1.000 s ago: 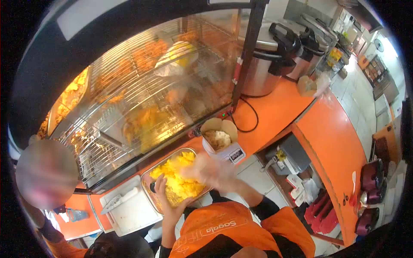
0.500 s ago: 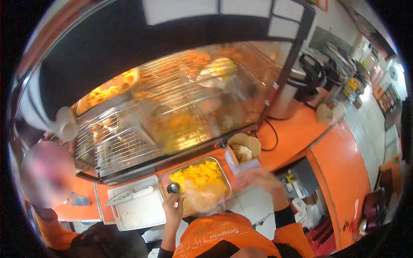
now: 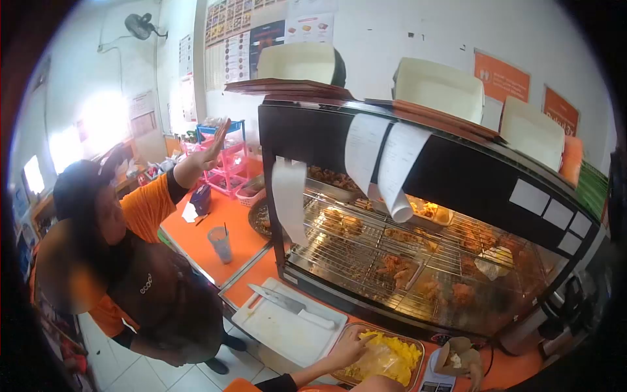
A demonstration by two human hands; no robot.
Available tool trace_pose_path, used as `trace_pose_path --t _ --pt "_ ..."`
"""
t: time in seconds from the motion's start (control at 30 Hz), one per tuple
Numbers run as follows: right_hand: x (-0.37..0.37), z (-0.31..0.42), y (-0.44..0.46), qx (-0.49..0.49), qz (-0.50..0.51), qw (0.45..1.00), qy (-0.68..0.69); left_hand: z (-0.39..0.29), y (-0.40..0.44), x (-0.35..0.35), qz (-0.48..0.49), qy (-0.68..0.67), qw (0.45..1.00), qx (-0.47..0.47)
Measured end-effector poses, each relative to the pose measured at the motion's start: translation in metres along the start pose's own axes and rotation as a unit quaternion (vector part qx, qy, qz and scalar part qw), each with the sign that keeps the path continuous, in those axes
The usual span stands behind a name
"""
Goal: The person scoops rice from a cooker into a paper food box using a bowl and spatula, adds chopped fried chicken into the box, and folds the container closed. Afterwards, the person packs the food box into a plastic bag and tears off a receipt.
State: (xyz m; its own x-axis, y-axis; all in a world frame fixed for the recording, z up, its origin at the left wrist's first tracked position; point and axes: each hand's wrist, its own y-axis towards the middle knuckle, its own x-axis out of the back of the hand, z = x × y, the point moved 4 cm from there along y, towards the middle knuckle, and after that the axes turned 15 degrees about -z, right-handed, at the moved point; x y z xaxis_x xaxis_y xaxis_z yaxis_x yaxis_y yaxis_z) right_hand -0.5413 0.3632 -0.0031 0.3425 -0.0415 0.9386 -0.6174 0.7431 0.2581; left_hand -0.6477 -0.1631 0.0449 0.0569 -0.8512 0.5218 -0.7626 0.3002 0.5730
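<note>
My left hand [image 3: 351, 350] rests over the left part of a metal tray [image 3: 419, 374] of yellow scrambled egg [image 3: 398, 349]. Its fingers are curled, and whatever they hold is hidden. Clear plastic [image 3: 377, 361] lies on the egg. At the lower right, my right hand [image 3: 476, 376] shows only in part beside a brown paper bowl [image 3: 455, 358] with white food in it; its grip cannot be made out. Under the bowl is a white scale-like base [image 3: 434, 379].
A white cutting board [image 3: 274, 332] with a knife [image 3: 287, 303] lies left of the tray. Behind stands a glass food warmer [image 3: 392, 261] with fried pieces on racks. A co-worker [image 3: 163, 287] stands at left, one arm raised. A plastic cup [image 3: 220, 245] stands on the orange counter.
The view has swung up and left, bringing the co-worker and wall into sight. The spoon earlier in my left hand no longer shows. My right hand is now mostly out of view.
</note>
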Motion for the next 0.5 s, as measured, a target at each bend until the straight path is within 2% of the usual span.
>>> trace_pose_path --t 0.13,0.23,0.3,0.43,0.5 --pt "0.025 -0.001 -0.001 -0.010 0.006 1.000 -0.001 0.013 0.000 0.031 0.023 -0.051 0.998 0.008" --pt "0.057 0.008 -0.012 -0.019 0.000 0.999 0.029 0.022 -0.003 0.059 0.013 -0.078 0.993 0.087" --pt "0.081 0.025 -0.023 -0.020 -0.003 0.998 0.060 0.044 -0.011 0.079 -0.116 0.010 0.991 0.068" --pt "0.123 0.102 -0.057 0.019 0.048 0.981 0.185 0.079 -0.018 0.102 -0.114 -0.019 0.993 0.033" --pt "0.133 0.160 -0.078 0.056 0.111 0.958 0.258 0.092 -0.020 0.120 -0.133 0.073 0.987 0.051"
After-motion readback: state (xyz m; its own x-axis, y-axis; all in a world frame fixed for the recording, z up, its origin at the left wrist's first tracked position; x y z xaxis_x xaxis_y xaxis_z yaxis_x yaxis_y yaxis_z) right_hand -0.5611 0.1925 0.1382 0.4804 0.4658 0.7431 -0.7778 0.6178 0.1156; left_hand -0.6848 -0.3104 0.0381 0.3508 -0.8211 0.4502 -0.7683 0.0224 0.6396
